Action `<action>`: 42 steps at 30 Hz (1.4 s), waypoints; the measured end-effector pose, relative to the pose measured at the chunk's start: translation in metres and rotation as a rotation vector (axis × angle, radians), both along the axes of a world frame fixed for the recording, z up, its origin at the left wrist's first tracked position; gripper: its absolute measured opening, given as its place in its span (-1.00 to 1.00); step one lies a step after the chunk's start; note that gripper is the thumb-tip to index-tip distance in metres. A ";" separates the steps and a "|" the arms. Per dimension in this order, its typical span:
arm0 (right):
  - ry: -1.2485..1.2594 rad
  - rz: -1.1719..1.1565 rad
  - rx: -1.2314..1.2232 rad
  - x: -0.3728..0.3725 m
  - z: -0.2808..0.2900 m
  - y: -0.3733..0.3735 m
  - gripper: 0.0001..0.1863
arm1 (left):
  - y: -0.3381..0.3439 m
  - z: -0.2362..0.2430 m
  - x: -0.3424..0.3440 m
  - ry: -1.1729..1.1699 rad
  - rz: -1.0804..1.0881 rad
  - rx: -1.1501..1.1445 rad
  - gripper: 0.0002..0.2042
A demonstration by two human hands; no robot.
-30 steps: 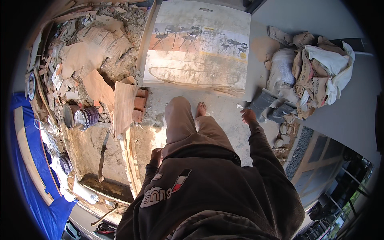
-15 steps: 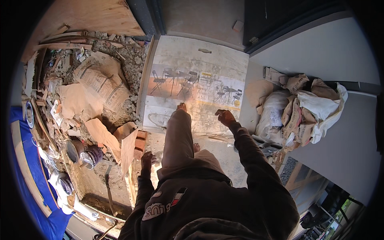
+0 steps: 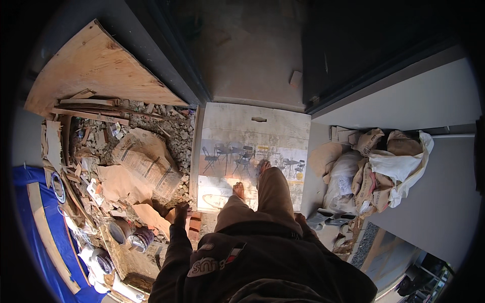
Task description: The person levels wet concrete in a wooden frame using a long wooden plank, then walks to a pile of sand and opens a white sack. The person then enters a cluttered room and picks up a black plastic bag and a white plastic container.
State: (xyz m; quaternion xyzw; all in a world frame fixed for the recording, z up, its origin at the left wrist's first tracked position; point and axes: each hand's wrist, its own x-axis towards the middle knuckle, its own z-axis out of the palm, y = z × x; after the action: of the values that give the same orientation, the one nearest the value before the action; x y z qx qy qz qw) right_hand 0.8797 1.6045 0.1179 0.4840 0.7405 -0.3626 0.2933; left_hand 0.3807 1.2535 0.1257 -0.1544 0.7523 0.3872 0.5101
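Both bare feet have come onto the flat, pale, printed cardboard sheet (image 3: 227, 118); half a second ago I saw the right foot (image 3: 263, 165) back by its near edge. Now it leads, on the printed band, with the left foot (image 3: 239, 191) behind on the sunlit part. Over the same step the right hand (image 3: 300, 218) has swung back from above the sheet to beside the right thigh.

From where I sit, that hand is largely hidden by the leg, so I cannot tell whether its fingers are spread or closed. It is near the dark grey rubber boots (image 3: 318, 218). My view of the left hand (image 3: 182, 209) is fuller but dark; I cannot make out how its fingers are set either. It shows just beside the stacked red bricks (image 3: 195, 222) and the torn brown paper piece (image 3: 154, 219); I can't judge contact.

Farther left I have grey broken rubble (image 3: 186, 121) with a crumpled brown paper sack (image 3: 146, 164) on it, and a tan plywood panel (image 3: 101, 70) beyond. To the right sits a heap of brown paper sacks and white plastic (image 3: 399, 166).
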 end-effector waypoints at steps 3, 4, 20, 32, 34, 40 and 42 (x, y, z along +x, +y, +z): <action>0.026 -0.269 -0.078 -0.012 -0.017 0.038 -0.76 | 0.130 0.039 -0.040 0.108 -0.062 0.072 -0.67; 0.035 -0.329 -0.093 -0.020 -0.018 0.054 -0.75 | 0.166 0.050 -0.051 0.133 -0.084 0.102 -0.66; 0.507 -0.069 0.182 -0.362 0.037 0.631 -0.77 | 0.336 -0.075 0.046 0.233 -0.265 0.032 -0.78; 0.201 -0.026 -0.163 -0.541 0.076 0.698 -0.70 | 0.619 0.041 -0.222 0.017 0.187 0.148 -0.68; 0.174 -0.231 -0.273 -0.524 0.074 0.698 -0.70 | 0.639 0.053 -0.261 -0.014 0.238 0.169 -0.69; 0.312 0.210 0.148 -0.485 0.047 0.715 -0.82 | 0.713 0.069 -0.354 0.013 0.214 0.164 -0.63; 0.047 0.252 0.132 -0.485 0.014 0.734 -0.78 | 0.731 0.068 -0.381 0.003 0.165 0.128 -0.59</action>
State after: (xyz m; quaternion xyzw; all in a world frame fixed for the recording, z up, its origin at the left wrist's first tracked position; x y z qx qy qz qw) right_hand 0.3948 2.3385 0.1321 0.3969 0.8243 -0.2846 0.2865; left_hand -0.0004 1.9842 0.1936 -0.1825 0.7114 0.4754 0.4843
